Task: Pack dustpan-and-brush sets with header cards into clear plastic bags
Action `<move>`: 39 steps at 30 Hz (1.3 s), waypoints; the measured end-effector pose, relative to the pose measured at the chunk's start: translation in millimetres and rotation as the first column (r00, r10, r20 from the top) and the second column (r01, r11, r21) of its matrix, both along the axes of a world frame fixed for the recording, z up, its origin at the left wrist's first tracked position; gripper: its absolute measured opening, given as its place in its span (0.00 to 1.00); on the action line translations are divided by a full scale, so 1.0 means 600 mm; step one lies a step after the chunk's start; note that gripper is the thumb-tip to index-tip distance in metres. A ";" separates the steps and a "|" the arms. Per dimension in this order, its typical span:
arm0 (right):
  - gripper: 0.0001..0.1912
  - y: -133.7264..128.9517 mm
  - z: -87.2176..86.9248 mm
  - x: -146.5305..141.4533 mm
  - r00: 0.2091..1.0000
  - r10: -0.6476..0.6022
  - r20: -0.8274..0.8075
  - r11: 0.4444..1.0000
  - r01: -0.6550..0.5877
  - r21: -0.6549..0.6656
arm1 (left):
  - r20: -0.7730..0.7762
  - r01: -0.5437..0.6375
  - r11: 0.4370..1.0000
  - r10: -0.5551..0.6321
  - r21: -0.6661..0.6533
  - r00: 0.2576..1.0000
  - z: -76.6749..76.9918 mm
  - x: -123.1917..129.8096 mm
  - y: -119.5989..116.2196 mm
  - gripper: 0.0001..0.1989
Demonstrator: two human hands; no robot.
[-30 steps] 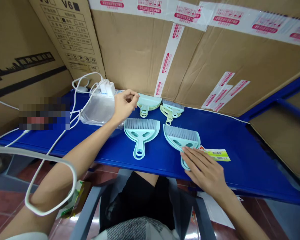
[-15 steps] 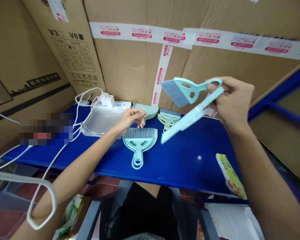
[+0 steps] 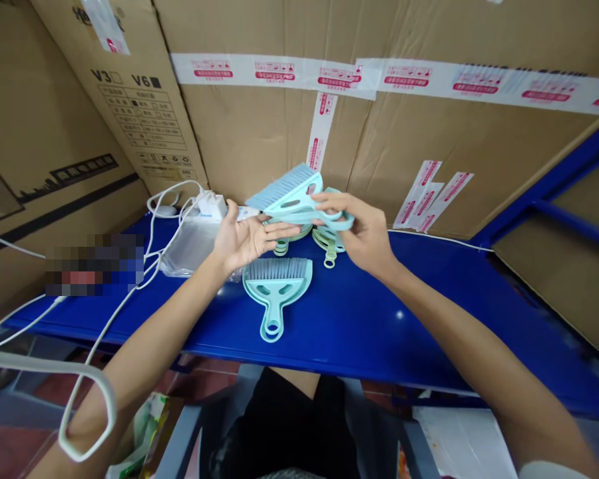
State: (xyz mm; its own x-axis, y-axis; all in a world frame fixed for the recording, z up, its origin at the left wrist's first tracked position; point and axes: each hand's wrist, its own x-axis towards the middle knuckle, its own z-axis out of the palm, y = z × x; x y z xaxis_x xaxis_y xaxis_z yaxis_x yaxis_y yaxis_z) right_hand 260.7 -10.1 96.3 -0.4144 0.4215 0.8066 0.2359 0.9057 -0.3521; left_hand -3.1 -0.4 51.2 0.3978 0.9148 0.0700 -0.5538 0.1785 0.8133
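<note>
My right hand grips the handle ends of a light-blue hand brush and a matching dustpan, held together above the table. The brush's grey-blue bristles point to the left. Palm up and fingers stretched, my left hand is at the dustpan's lower side; whether it touches cannot be made out. Below it on the table lies a second brush nested in a dustpan, handle toward me. Behind the held pair, a green-and-blue brush and dustpan set and another stack are partly covered.
A blue table runs across, backed by large cardboard boxes. On the left are clear plastic bags, a white plug adapter and loose white cables. A white cable loop hangs over my left forearm.
My right hand has carried the brush and dustpan left and turned them nearly level. The left hand has opened, palm up, beside them. The yellow-green packet at right is out of sight.
</note>
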 end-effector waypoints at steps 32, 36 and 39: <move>0.19 0.041 -0.044 -0.023 0.755 -0.587 0.292 0.809 0.542 0.226 | 0.050 -0.484 0.861 0.483 0.154 0.874 -0.013 0.044 -0.022 0.06; 0.19 0.027 -0.058 -0.068 0.961 -0.265 0.075 0.926 0.275 -0.259 | 0.036 -0.475 0.861 0.477 0.181 0.878 -0.010 0.046 -0.026 0.05; 0.20 0.028 -0.056 -0.082 0.997 -0.016 0.072 0.938 0.039 -0.344 | 0.051 -0.488 0.854 0.487 0.181 0.872 -0.011 0.039 -0.023 0.06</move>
State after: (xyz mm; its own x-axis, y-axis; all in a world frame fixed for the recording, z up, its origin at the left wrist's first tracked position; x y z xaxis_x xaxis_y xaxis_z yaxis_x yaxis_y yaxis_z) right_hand 211.5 6.8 62.9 -0.4465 0.6810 0.5805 0.2927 0.7242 -0.6244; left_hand 20.1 -14.1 44.7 -0.0960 0.9621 0.2553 -0.5338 -0.2663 0.8026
